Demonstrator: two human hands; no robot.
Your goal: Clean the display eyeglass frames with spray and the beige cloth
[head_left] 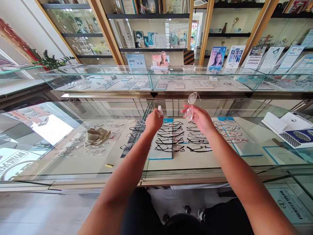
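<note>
My left hand (153, 121) is closed round a small white spray bottle (159, 111), whose top points toward the glasses. My right hand (199, 117) pinches a pair of clear-lensed glasses (191, 106) and holds them upright above the glass counter (190, 163). Both hands hover over rows of black and thin-rimmed frames (171, 137) displayed under the glass. The two hands are a short gap apart.
A crumpled beige cloth (96, 137) lies on the counter to the left, with a small yellow object (109, 165) nearer the front edge. A white and blue device (290, 129) sits at the right. A second glass case (151, 81) and shelves with posters stand behind.
</note>
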